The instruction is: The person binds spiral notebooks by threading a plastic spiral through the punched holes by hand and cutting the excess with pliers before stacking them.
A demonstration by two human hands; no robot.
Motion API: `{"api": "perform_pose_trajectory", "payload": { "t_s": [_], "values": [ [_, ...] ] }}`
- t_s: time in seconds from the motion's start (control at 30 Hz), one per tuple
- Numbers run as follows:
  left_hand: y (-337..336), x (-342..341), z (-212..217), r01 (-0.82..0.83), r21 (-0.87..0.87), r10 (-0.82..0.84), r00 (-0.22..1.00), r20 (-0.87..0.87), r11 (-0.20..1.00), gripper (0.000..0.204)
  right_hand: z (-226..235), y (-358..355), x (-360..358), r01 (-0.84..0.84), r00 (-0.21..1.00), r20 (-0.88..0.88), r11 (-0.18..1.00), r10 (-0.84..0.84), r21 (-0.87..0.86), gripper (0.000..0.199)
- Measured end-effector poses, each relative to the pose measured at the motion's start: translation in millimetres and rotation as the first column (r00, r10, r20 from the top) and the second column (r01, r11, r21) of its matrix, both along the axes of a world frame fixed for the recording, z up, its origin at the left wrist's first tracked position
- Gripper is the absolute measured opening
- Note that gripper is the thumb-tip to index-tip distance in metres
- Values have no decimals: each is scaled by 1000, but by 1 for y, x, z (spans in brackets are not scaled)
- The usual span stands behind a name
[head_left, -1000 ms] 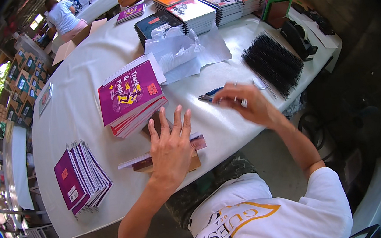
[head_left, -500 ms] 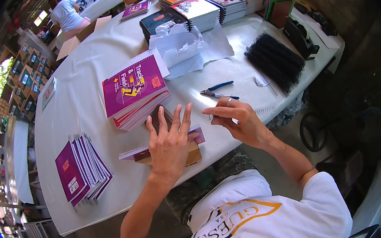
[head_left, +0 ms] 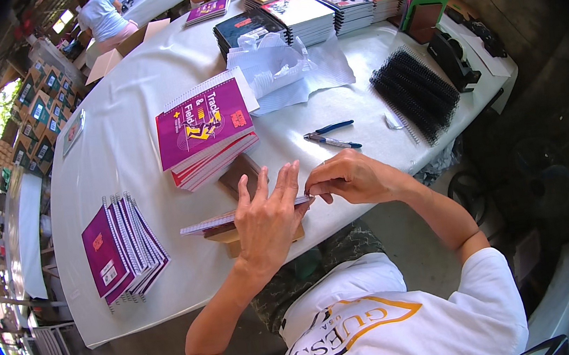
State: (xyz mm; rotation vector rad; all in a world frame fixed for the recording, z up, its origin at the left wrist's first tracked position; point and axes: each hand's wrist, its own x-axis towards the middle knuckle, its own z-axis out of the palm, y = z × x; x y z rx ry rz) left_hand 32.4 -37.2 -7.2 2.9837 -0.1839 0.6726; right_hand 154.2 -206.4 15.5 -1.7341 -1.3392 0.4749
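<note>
A purple-edged notebook point(head_left: 212, 223) rests tilted on a cardboard-brown block point(head_left: 232, 238) near the table's front edge. My left hand point(head_left: 265, 225) lies across this notebook, fingers long over its top edge and thumb low at its right end, holding it steady. At that same end my right hand point(head_left: 348, 177) is closed in a pinch on a thin spiral wire, now mostly hidden by the fingers. Another brown block point(head_left: 241, 175) lies just beyond my left fingertips. Behind it rises a stack of purple-covered booklets point(head_left: 205, 127), and bound purple notebooks point(head_left: 107, 250) are piled at the left.
Blue-handled pliers point(head_left: 332, 135) lie beyond my right hand. Black spiral coils point(head_left: 415, 96) and a tape dispenser point(head_left: 453, 60) are at the right. Crumpled white paper point(head_left: 275, 66) and stacked notebooks point(head_left: 294, 18) stand farther back. Two other people are at the far side.
My right hand has moved left and slightly down with the wire, up to the notebook's right end. My left hand has shifted a little right, its fingers drawn closer together.
</note>
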Motion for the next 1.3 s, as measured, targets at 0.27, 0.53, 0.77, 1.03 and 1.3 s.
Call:
{"api": "perform_pose_trajectory", "payload": {
  "t_s": [0.27,0.53,0.77,1.03,1.3],
  "values": [
    [5,2,3,7,-12,-8,998,-68,1000,59,-1,-5,-1,-41,937,341,995,71,-92,10],
    [1,1,16,14,-88,-26,991,-134,996,59,7,-5,-16,122,909,407,991,-90,-52,22],
    [-2,1,11,-44,-161,10,979,-203,986,65,3,-7,-5,2,804,591,994,63,-109,18],
    [-5,-1,16,27,53,-12,961,-278,998,68,-4,32,87,-147,979,95,942,183,-303,11],
    [-11,-6,6,129,163,-91,970,-226,978,74,-94,153,79,-439,645,527,833,554,-338,45]
  ]
}}
